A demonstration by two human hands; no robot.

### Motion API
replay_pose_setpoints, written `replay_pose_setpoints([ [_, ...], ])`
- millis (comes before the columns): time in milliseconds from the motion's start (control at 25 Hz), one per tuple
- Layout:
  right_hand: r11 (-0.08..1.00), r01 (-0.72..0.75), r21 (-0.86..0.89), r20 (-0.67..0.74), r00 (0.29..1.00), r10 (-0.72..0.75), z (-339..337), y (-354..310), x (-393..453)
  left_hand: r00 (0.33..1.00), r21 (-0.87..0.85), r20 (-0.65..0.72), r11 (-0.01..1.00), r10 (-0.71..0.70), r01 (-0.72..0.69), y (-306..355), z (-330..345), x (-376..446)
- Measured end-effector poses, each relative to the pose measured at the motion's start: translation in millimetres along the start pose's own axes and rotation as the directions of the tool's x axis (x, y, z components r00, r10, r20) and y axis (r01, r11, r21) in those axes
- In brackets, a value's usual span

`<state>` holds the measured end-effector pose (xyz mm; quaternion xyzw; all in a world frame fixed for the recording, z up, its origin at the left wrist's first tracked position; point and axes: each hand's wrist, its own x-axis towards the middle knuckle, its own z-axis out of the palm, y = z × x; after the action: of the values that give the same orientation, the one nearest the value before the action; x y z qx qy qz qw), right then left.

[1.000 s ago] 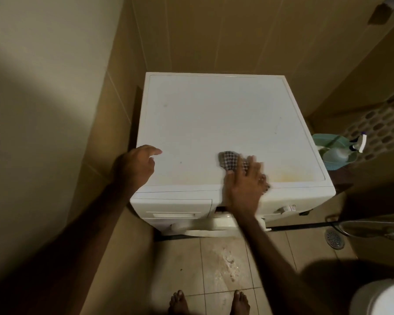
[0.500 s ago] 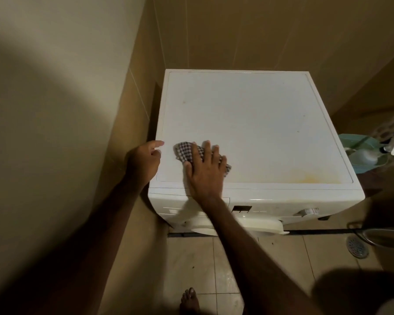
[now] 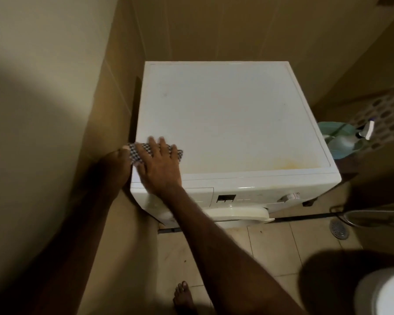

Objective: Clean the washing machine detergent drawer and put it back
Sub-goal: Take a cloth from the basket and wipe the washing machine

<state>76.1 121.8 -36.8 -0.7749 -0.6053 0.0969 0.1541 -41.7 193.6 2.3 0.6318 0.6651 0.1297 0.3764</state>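
Spray bottle (image 3: 350, 139) in teal tub (image 3: 328, 130), right of machine. Floor drain (image 3: 339, 228) in tiled floor (image 3: 271, 246). Bare foot (image 3: 183, 296) below.

No writing, brand name or number can be read anywhere; the washing machine (image 3: 232, 123) has a small dark display (image 3: 226, 198) and a dial (image 3: 290, 197) on its front panel, but any marks on them are too small and blurred to make out; the spray bottle (image 3: 350, 139) shows no legible label.
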Motion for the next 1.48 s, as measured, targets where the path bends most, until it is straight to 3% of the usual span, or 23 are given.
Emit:
replay_pose_setpoints([
  [120,0.989,0.134,-0.056,-0.017,0.991,-0.135,2.2,3.2,-46.9,0.979,0.123,-0.151,0.985,0.140,-0.121,5.4,15.4,-23.6],
  [240,0.998,0.002,-0.064,-0.067,0.998,-0.006,-8.1,43.4,-78.5,0.873,0.202,-0.226,0.897,0.433,-0.393,19.2,38.4,-54.0],
  [280,0.995,-0.078,-0.055,-0.098,0.993,0.072,-14.7,64.9,-85.0,0.833,0.226,-0.139,0.836,0.536,-0.500,21.4,49.8,-58.0],
  [400,0.936,-0.347,-0.055,-0.206,0.921,0.330,-39.0,132.6,-97.9,0.618,0.281,0.230,0.557,0.752,-0.782,38.9,86.3,-67.4],
  [480,0.901,-0.432,-0.050,-0.211,0.886,0.413,-49.0,146.3,-98.7,0.489,0.299,0.315,0.404,0.814,-0.865,58.3,104.4,-80.8],
  [520,0.909,-0.413,-0.046,-0.209,0.894,0.396,-50.1,146.2,-100.5,0.459,0.282,0.292,0.383,0.839,-0.880,66.4,112.0,-86.9],
  [680,0.952,-0.297,-0.072,-0.172,0.944,0.282,-57.1,187.1,-129.4,0.509,0.288,0.197,0.447,0.838,-0.847,87.3,121.4,-88.7],
  [840,0.854,-0.517,-0.060,-0.200,0.844,0.497,-98.6,274.0,-136.2,0.461,0.259,0.211,0.406,0.862,-0.877,100.4,130.1,-84.6],
  [920,0.835,-0.548,-0.044,-0.207,0.823,0.529,-104.8,280.5,-132.6,0.467,0.252,0.186,0.418,0.864,-0.873,115.3,141.7,-88.0],
  [1080,0.923,-0.376,-0.082,-0.142,0.921,0.363,-103.8,289.0,-161.7,0.427,0.232,0.273,0.372,0.862,-0.899,151.5,182.0,-92.2],
  [1160,0.905,-0.416,-0.092,-0.160,0.903,0.399,-119.0,326.0,-166.4,0.411,0.239,0.350,0.344,0.841,-0.908,171.1,206.0,-99.1],
  [1280,0.844,-0.530,-0.086,-0.130,0.846,0.518,-137.8,368.8,-147.5,0.495,0.226,0.372,0.441,0.785,-0.869,203.7,246.5,-116.6],
  [1360,0.873,-0.483,-0.071,-0.116,0.873,0.474,-139.5,373.6,-143.0,0.575,0.183,0.345,0.548,0.742,-0.817,229.1,272.7,-126.6],
  [1480,0.921,-0.384,-0.068,-0.091,0.922,0.377,-144.2,388.8,-151.8,0.641,0.176,0.354,0.624,0.681,-0.761,263.6,304.8,-139.7],
])
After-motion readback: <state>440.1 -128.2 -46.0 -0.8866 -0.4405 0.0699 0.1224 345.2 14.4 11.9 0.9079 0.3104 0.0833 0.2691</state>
